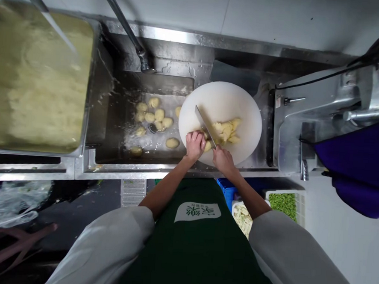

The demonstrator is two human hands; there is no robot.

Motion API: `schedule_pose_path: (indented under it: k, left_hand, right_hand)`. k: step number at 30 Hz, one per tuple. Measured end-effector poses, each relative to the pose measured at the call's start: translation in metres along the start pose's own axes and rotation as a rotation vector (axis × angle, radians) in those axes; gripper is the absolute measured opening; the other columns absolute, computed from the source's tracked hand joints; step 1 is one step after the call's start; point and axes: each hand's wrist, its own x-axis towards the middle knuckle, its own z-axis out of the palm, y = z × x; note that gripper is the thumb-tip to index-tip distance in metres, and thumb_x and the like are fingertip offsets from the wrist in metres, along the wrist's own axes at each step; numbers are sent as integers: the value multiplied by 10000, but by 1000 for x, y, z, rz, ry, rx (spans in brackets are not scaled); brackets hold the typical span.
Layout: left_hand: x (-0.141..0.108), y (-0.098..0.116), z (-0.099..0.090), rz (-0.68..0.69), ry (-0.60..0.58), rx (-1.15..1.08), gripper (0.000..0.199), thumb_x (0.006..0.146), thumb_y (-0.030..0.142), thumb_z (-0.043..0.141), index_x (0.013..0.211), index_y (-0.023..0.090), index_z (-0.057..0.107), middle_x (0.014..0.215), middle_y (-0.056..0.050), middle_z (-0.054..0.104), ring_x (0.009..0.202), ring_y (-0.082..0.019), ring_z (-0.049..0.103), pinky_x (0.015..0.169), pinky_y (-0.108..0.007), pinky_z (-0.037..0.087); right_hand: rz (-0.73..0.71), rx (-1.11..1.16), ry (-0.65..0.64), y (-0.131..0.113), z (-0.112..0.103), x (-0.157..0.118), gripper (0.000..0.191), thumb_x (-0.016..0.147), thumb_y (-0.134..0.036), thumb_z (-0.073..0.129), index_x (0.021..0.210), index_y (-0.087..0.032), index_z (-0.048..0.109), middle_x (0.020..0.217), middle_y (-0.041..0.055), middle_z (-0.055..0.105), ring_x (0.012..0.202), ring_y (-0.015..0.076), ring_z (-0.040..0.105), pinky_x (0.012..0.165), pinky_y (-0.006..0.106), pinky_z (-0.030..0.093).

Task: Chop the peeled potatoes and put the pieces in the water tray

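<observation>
On a round white cutting board (192,101), my left hand (195,145) presses with curled fingers on a peeled potato (207,146), which is partly hidden. My right hand (223,160) grips the handle of a knife (204,123), its blade slanting up and left beside my left fingers. Just right of the blade lies a heap of pale yellow potato slices (227,129). Several whole peeled potatoes (159,115) sit in shallow water in the sink (103,130) left of the board.
A large metal tub (89,88) of cloudy liquid stands at the left, with water running into it. A curved faucet (143,60) hangs over the sink. Grey machinery (327,94) stands at the right. Below the counter are a crate of chopped greens (283,205) and a white container (242,218).
</observation>
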Motion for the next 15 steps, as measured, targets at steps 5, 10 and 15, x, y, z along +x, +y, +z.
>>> schedule_pose_path:
  k: [5,10,15]
  left_hand:
    - [0,-3,1,47,-19,51,294,992,287,412,1045,135,658,1116,-141,601,1000,-258,459,920,-407,376]
    - [0,-2,2,28,-61,39,299,989,296,408,1032,139,658,1132,-149,600,1009,-275,452,917,-424,374]
    - [-1,-2,4,37,-28,35,307,995,294,400,1055,130,652,1140,-151,602,1033,-273,458,915,-416,374]
  right_hand:
    - [-4,-48,24,-1,-8,-13,385,1057,-267,238,1212,-96,546,967,173,676,921,280,676,767,323,464]
    - [-27,-15,8,-6,-9,-5,374,1053,-250,232,1210,-106,539,1020,166,677,962,276,672,787,322,470]
    - [-28,-45,26,-7,-15,-8,372,1053,-279,263,1221,-99,542,977,167,677,912,276,672,764,323,468]
